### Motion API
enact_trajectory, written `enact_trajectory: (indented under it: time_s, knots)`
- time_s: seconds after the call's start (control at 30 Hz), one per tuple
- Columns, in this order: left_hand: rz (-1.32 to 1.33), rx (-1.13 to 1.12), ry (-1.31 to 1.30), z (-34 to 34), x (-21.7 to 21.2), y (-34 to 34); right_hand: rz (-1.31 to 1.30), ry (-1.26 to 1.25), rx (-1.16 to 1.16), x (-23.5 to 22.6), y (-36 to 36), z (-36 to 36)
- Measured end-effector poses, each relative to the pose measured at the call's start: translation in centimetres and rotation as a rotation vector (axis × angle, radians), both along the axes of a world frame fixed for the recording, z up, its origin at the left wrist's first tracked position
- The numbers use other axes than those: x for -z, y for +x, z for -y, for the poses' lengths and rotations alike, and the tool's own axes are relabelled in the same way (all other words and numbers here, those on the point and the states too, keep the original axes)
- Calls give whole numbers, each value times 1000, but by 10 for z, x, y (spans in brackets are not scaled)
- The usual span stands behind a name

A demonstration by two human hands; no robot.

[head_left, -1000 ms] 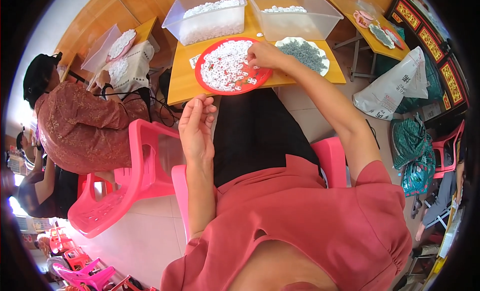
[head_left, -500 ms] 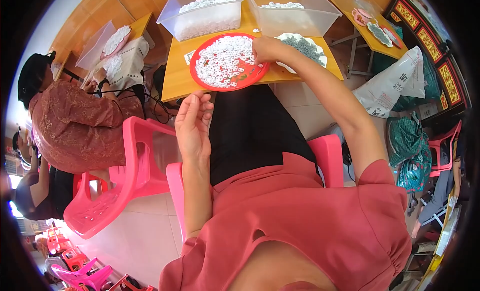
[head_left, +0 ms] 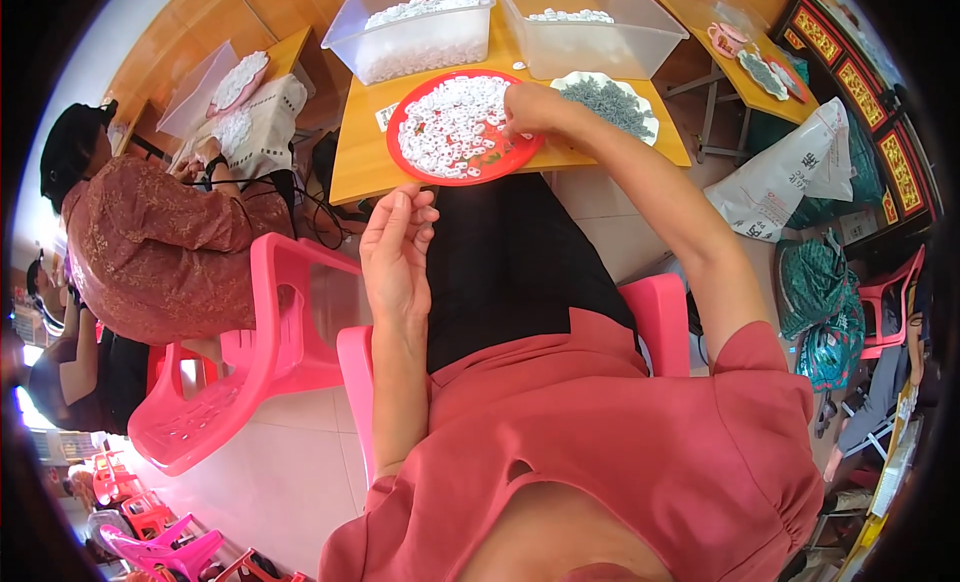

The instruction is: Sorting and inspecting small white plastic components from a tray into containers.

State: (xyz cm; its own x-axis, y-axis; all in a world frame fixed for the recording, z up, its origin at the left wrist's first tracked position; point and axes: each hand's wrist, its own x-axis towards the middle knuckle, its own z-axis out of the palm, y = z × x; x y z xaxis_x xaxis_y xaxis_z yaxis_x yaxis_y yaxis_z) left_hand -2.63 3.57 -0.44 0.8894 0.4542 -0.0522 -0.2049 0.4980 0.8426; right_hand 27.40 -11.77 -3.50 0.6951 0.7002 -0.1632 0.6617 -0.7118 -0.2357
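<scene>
The left forearm rises from the lower edge of the view and ends short of the tabletop [head_left: 355, 162]. The left hand [head_left: 395, 247] is raised above the lap, palm turned up toward the camera, fingers extended and lightly curved. The hand is open and holds nothing that can be seen. It is just beside the near edge of the tabletop, not touching it.

The right arm extends forward from the shoulder, elbow nearly straight, crossing the near tabletop edge. The right hand [head_left: 530, 110] rests at the right rim of one round red plate [head_left: 490, 160]. Its fingers are curled down onto the small white pieces [head_left: 445, 127] that cover most of the plate. Whether the fingertips pinch a piece cannot be determined; the hand is partly closed and in contact with the pile.

Beyond the right wrist lies one white plate [head_left: 640, 132] holding grey pieces [head_left: 605, 100]. At the far edge of the tabletop stand two clear plastic bins: the left bin [head_left: 400, 52] is well filled with white pieces, the right bin [head_left: 600, 47] holds a thin layer.

One pink plastic chair [head_left: 250, 382] stands left of the person. A second person in a patterned brown sleeve [head_left: 150, 242] works at a neighbouring table.
</scene>
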Motion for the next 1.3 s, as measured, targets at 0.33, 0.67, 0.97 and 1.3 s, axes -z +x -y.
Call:
enact_trajectory:
  time_s: [0.33,0.67,0.97,1.3]
  knots:
    - [-6,10,7,0,4,0,65,-2,51,-8,-14,4]
    - [-4,21,16,1,2,-2,23,-50,129,12,-20,-12]
    - [-9,8,18,-1,2,-3,-205,631,181,-5,-23,12]
    - [-98,44,130,12,20,23,-640,930,345,25,-23,17]
